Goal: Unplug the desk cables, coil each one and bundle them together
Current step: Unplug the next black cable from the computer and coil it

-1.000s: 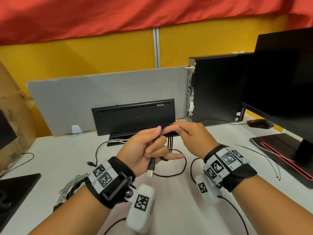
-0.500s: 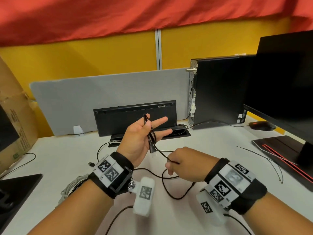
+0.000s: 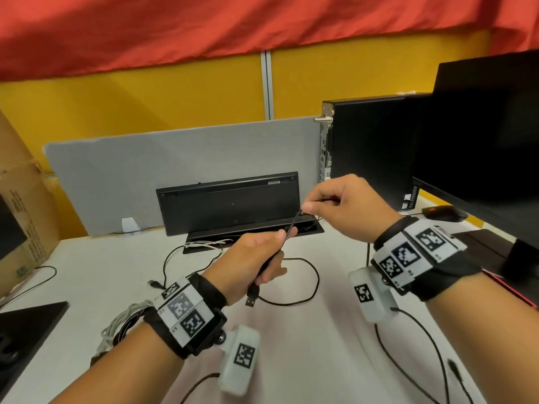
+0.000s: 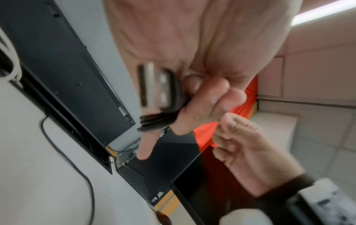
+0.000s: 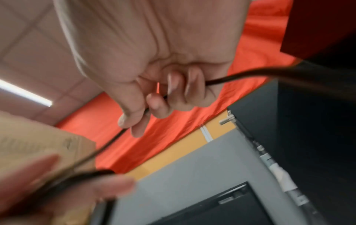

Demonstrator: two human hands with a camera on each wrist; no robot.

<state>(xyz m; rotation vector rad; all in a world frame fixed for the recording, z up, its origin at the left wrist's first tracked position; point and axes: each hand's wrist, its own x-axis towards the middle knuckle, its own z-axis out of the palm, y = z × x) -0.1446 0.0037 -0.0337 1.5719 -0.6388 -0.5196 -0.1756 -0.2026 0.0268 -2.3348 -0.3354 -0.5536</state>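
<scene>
A thin black USB cable (image 3: 292, 226) runs between both hands above the desk. My left hand (image 3: 262, 256) grips several folded turns of it (image 4: 154, 121), and the USB plug (image 3: 251, 295) (image 4: 154, 86) hangs below the fist. My right hand (image 3: 335, 204) (image 5: 163, 97) pinches the cable's free run up and to the right, near the computer tower. The slack of the cable (image 3: 309, 284) lies in a loop on the white desk. A coiled grey-white cable bundle (image 3: 122, 322) lies at the left, partly hidden by my left forearm.
A black keyboard (image 3: 230, 204) leans against the grey divider (image 3: 175, 158) over an open desk cable slot (image 3: 309, 227). A computer tower (image 3: 373, 147), a monitor (image 3: 481, 147) and a mouse (image 3: 443, 212) stand right. A cardboard box (image 3: 23, 217) is left. Another loose cable (image 3: 431, 345) crosses the desk.
My right hand rose from the desk up to the right, drawing the cable taut. My left hand closed its fingers over the turns and turned palm-down, with the plug now hanging below.
</scene>
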